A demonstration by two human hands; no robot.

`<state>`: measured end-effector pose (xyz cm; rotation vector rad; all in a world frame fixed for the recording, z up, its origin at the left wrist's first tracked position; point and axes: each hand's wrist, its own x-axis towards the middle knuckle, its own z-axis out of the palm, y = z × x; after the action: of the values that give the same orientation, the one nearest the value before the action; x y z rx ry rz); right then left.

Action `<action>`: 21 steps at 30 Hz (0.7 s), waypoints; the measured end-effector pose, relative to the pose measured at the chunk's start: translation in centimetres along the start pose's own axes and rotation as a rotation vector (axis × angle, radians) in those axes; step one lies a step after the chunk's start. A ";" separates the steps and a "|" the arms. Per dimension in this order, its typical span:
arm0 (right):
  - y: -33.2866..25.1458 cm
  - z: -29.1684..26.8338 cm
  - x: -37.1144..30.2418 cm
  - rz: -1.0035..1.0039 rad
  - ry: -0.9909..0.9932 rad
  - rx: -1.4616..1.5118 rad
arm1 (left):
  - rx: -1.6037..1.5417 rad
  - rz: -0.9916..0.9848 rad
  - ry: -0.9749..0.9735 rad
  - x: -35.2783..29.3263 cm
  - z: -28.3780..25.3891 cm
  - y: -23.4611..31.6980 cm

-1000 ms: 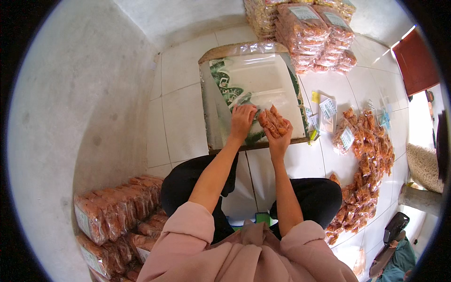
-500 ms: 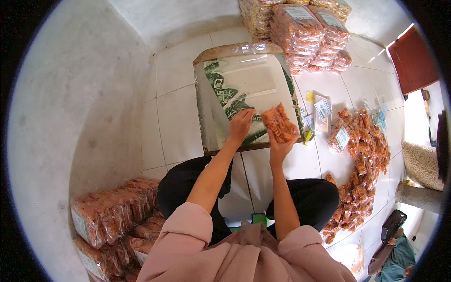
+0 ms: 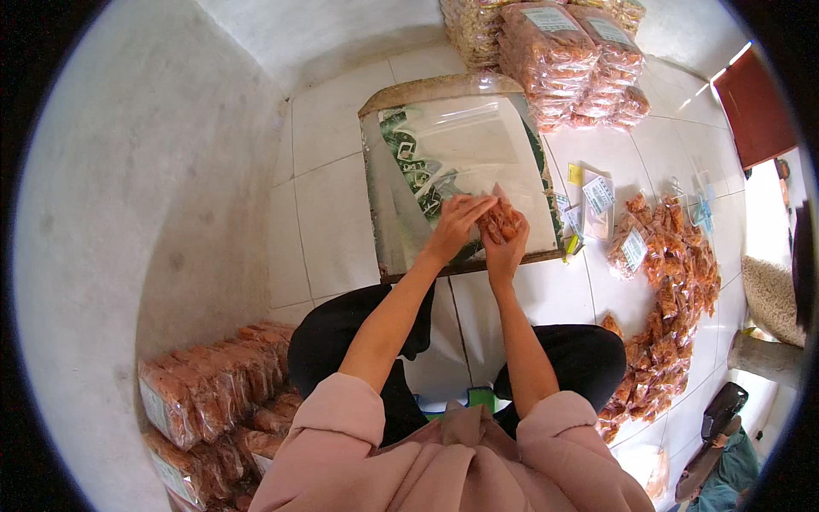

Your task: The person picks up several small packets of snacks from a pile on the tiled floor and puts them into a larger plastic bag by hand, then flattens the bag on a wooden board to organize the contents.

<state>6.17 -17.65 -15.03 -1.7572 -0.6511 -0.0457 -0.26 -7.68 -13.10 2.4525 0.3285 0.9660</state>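
Note:
A small clear plastic packet of orange-brown snacks (image 3: 502,220) is held above the low table (image 3: 473,143), close to its near edge. My right hand (image 3: 508,249) wraps round the packet's lower right side. From the left, my left hand (image 3: 456,225) reaches in, its fingers together and closed on the packet's upper edge. The fingers partly cover the packet, so its top edge is hard to make out. Under the hands, the tabletop shows a green and cream printed sheet with clear plastic over it.
Right of the table lie paper labels (image 3: 599,195) and a long heap of snack packets (image 3: 670,316). Large bagged stacks (image 3: 550,60) stand at the back. More packed bundles (image 3: 217,384) line the left wall (image 3: 171,171). Another person's green sleeve (image 3: 735,465) shows at lower right.
My left hand has moved right onto the packet, which it was apart from before. The packet now looks more upright and gathered between both hands. The view has shifted slightly.

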 end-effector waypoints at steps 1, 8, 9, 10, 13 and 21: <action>0.0 0.5 0.5 0.070 -0.011 0.115 | -0.011 0.045 -0.013 0.2 0.1 0.3; 2.4 3.0 2.8 0.244 -0.109 0.324 | -0.108 0.103 -0.071 0.1 -0.4 0.4; 3.3 3.1 3.5 0.242 -0.101 0.321 | -0.114 0.109 -0.072 0.0 -0.2 0.4; 4.3 3.1 4.4 0.058 -0.067 0.175 | -0.113 0.079 -0.108 -0.2 0.1 0.5; 3.4 4.1 4.9 -0.060 -0.112 0.251 | -0.066 -0.075 0.034 -2.3 0.5 0.1; 2.8 2.5 3.2 -0.437 -0.242 -0.356 | 0.053 -0.488 0.138 -2.5 2.7 -0.3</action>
<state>9.39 -14.51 -17.06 -1.9433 -1.2590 -0.2666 -0.17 -9.35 -16.40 2.1931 0.9568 0.9132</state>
